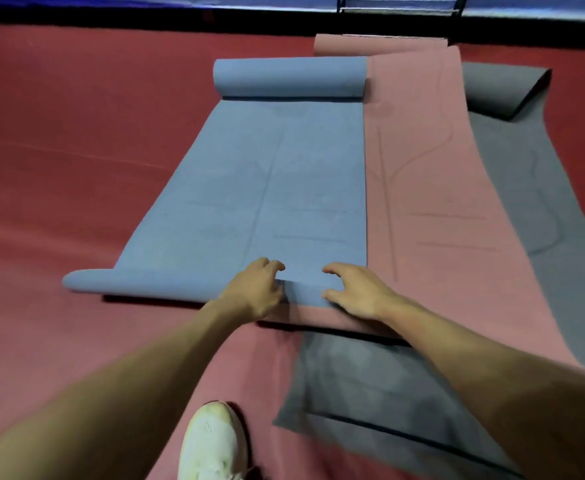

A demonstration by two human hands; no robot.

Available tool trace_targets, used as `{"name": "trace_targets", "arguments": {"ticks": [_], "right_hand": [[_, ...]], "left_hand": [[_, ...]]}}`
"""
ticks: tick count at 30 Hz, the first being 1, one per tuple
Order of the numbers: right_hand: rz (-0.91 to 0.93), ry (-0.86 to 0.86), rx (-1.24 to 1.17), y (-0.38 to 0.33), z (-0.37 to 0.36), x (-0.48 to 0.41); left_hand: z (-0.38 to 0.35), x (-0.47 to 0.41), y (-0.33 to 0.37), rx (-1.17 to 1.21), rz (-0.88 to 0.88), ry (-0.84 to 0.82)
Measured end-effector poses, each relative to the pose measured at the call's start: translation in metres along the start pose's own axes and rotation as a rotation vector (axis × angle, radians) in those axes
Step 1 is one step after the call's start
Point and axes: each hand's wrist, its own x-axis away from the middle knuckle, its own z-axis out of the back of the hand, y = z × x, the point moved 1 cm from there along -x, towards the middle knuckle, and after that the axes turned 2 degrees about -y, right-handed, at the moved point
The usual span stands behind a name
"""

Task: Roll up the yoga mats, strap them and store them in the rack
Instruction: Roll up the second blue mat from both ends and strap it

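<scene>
While they are half-curled, hands [253, 292] [357, 292] grip blue mat [249, 188].

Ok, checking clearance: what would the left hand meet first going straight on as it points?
The left hand would probably cross only flat blue yoga mat, then reach the pink yoga mat's edge.

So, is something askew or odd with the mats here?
Yes. The blue mat lies over the pink mat, which lies over the grey mat, each at a different angle. The blue mat's far end is curled into a roll.
</scene>
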Motion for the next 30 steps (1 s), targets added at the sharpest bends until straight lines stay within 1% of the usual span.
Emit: {"name": "trace_targets", "arguments": {"ticks": [3,5,8,12,15,17,20,22,25,27,30], "right_hand": [[-0.012,0.028,-0.034,0.0,-0.019,-0.019],[-0.016,0.053,-0.016,0.001,-0.025,-0.023],[0.007,0.068,0.057,-0.003,-0.025,-0.015],[0.082,0.129,0.185,-0.009,-0.01,0.016],[0.075,0.181,0.267,-0.005,0.008,0.043],[0.045,0.212,0.318,0.001,0.025,0.061],[-0.011,0.252,0.404,0.017,0.054,0.098],[-0.068,0.264,0.472,0.031,0.072,0.127],[-0.148,0.245,0.57,0.055,0.085,0.166],[-0.216,0.212,0.627,0.072,0.082,0.187],[-0.303,0.112,0.653,0.099,0.058,0.205]], "left_hand": [[-0.007,-0.007,-0.024,-0.069,0.04,-0.014],[-0.009,-0.006,-0.032,-0.07,0.053,-0.025],[-0.007,0.002,-0.032,-0.079,0.016,0.018],[0.006,0.018,-0.017,-0.135,-0.11,0.119],[0.02,0.031,0.005,-0.198,-0.189,0.213],[0.028,0.04,0.021,-0.261,-0.204,0.257],[0.035,0.056,0.04,-0.345,-0.164,0.289],[0.034,0.067,0.049,-0.364,-0.122,0.259],[0.024,0.081,0.059,-0.338,-0.076,0.141],[0.01,0.087,0.063,-0.3,-0.075,0.055],[-0.014,0.092,0.07,-0.273,-0.12,-0.031]]}}
